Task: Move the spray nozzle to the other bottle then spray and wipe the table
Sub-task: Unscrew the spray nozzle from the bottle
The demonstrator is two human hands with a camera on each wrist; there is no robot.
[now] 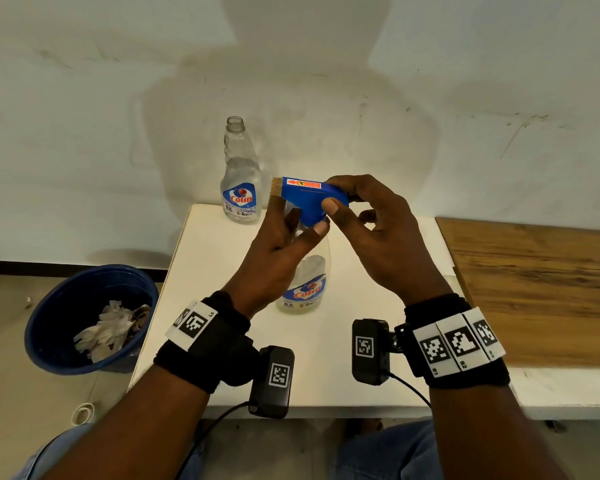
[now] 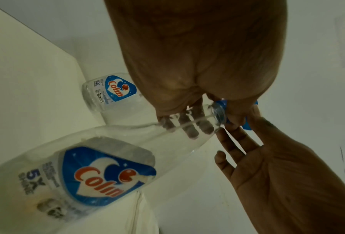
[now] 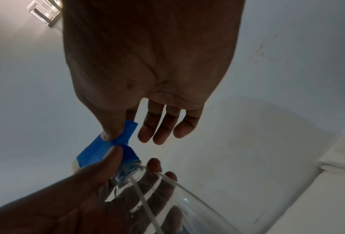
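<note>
A blue spray nozzle (image 1: 307, 199) sits on the neck of a clear Colin bottle (image 1: 307, 289) standing near the middle of the white table (image 1: 215, 258). My left hand (image 1: 278, 251) wraps its fingers round the bottle's neck, thumb at the nozzle's collar. My right hand (image 1: 371, 220) pinches the nozzle's body between thumb and forefinger; its other fingers hang free (image 3: 157, 126). The nozzle's dip tube (image 3: 145, 204) runs down inside the bottle. A second clear Colin bottle (image 1: 239, 171) stands uncapped at the table's far left corner, also seen from the left wrist (image 2: 109, 93).
A blue bin (image 1: 90, 320) with crumpled white tissue stands on the floor to the left. A wooden board (image 1: 534, 285) lies on the table's right side. A white wall rises close behind the table. A folded white cloth (image 3: 343, 155) shows at the right.
</note>
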